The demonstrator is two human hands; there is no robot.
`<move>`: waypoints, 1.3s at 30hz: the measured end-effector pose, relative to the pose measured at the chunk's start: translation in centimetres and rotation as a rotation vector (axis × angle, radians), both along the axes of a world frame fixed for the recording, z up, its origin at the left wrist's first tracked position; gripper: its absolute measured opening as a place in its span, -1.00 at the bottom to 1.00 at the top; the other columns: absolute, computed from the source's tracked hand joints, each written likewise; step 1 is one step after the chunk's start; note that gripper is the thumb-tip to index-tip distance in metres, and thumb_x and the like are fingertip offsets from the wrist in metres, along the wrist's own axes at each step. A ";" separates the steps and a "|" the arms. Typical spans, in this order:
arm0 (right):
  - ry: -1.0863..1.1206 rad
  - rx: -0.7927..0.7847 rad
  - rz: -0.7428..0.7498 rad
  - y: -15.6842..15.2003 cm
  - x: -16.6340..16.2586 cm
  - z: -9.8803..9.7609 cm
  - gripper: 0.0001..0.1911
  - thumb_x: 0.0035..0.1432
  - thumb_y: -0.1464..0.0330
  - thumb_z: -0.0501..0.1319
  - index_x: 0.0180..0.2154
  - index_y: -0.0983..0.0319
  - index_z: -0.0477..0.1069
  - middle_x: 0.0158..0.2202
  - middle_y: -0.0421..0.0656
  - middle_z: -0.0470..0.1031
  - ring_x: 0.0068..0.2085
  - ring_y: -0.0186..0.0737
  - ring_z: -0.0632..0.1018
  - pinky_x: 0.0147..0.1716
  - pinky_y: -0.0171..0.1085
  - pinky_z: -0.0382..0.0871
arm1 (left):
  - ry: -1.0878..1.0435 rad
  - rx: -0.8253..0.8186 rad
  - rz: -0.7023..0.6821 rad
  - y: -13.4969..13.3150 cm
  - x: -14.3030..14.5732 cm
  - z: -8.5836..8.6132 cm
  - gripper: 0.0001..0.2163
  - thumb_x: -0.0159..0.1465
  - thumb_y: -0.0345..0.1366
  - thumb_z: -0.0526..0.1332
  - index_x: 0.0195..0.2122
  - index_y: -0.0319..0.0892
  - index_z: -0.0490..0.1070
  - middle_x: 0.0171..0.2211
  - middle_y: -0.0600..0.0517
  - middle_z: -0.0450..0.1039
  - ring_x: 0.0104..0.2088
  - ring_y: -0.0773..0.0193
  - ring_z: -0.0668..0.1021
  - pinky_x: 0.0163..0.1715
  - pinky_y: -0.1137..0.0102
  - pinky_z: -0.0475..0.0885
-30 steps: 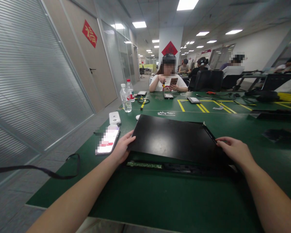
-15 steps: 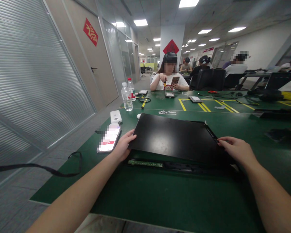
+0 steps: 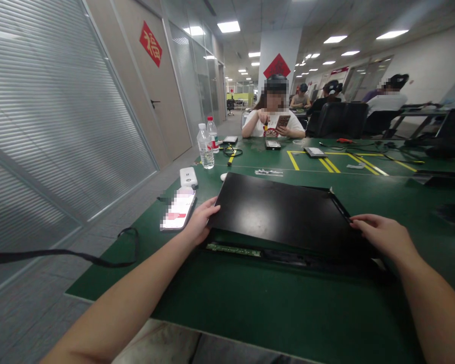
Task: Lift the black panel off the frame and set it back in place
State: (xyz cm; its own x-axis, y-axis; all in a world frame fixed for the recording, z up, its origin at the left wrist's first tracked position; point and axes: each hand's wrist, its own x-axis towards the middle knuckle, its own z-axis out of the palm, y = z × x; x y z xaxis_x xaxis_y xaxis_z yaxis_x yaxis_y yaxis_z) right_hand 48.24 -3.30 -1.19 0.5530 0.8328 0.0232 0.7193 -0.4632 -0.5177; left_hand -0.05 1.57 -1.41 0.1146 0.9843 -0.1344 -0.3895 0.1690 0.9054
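A glossy black screen panel is tilted over a black frame, with its left side raised. Along the frame's near edge runs a narrow green circuit board. My left hand is closed on the panel's left edge, thumb on top and fingers partly hidden beneath. At the right side, my right hand pinches the edge where panel and frame meet; exactly which of the two lies between its fingertips I cannot tell.
Left of the panel lie a lit phone and a white power bank. Two water bottles stand behind them. Across the green table a person holds a phone, near several drives and cables. A black strap hangs at left.
The view has swung slightly left, so everything appears further right. Both hands keep their hold, and the panel's tilt looks almost the same.
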 end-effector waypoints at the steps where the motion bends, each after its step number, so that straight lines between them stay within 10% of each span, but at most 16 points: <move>1: -0.001 0.005 -0.003 0.0 0.0 0.0 -0.63 0.01 0.08 0.22 -0.27 0.10 0.70 -0.33 -0.09 0.69 -0.22 0.05 0.65 -0.20 -0.09 0.39 | -0.001 0.001 0.005 0.0 0.0 0.0 -0.46 0.15 -0.43 0.44 0.21 -0.27 0.60 -0.04 -0.15 0.75 -0.07 0.03 0.73 -0.14 0.33 0.59; 29: -0.018 0.069 0.027 -0.1 0.5 -0.6 -0.64 0.00 0.08 0.24 -0.29 0.12 0.69 -0.35 -0.08 0.70 -0.26 0.04 0.65 -0.23 -0.10 0.40 | 0.027 0.058 0.050 -0.1 0.1 -0.3 -0.53 0.19 -0.25 0.51 0.14 -0.20 0.67 0.10 -0.15 0.71 0.19 -0.09 0.63 0.17 0.19 0.53; 39: -0.013 0.059 0.023 0.2 0.7 -0.9 -0.64 0.01 0.09 0.24 -0.27 0.11 0.69 -0.32 -0.08 0.70 -0.23 0.03 0.64 -0.20 -0.09 0.40 | 0.379 0.241 0.162 0.7 -1.2 -0.4 -0.74 0.12 -0.26 0.49 -0.15 -0.14 0.76 0.31 -0.16 0.52 0.40 -0.20 0.42 0.46 0.06 0.24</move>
State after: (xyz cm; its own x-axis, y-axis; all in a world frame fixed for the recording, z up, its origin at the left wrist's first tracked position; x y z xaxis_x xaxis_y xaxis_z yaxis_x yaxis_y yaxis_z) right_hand 48.93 -3.14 -2.09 0.5333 0.8422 0.0795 0.7363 -0.4158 -0.5338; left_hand -1.29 2.25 -1.80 -0.0557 0.9937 0.0975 -0.0286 -0.0992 0.9947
